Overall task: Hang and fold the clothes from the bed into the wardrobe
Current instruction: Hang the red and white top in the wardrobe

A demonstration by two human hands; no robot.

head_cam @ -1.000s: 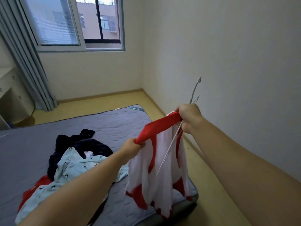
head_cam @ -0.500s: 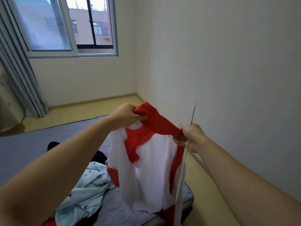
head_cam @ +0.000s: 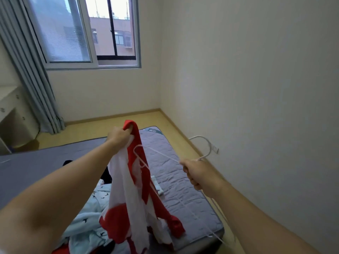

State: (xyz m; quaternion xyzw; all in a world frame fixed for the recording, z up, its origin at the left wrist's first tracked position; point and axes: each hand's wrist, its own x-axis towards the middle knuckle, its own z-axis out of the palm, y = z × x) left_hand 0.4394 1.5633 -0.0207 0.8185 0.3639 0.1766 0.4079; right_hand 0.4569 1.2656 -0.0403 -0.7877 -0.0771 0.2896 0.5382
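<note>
Red-and-white shirt (head_cam: 132, 189) hangs above the near end of the bed (head_cam: 174, 162), lifted clear of the pile, not yet on a rail; no wardrobe is in view. From the head camera, the left hand (head_cam: 119, 136) pinches its red top edge in curled fingers and holds it high, likely so the cloth drops straight and the neck opens. The right hand (head_cam: 194, 171) is closed round a white wire hanger (head_cam: 159, 153) just below its hook, one arm pointed at the shirt's upper part. Whether that tip is already inside the neck I cannot tell. On the mattress below lie a pale blue printed garment (head_cam: 88, 222) and a dark garment (head_cam: 108, 173), still to be dealt with.
</note>
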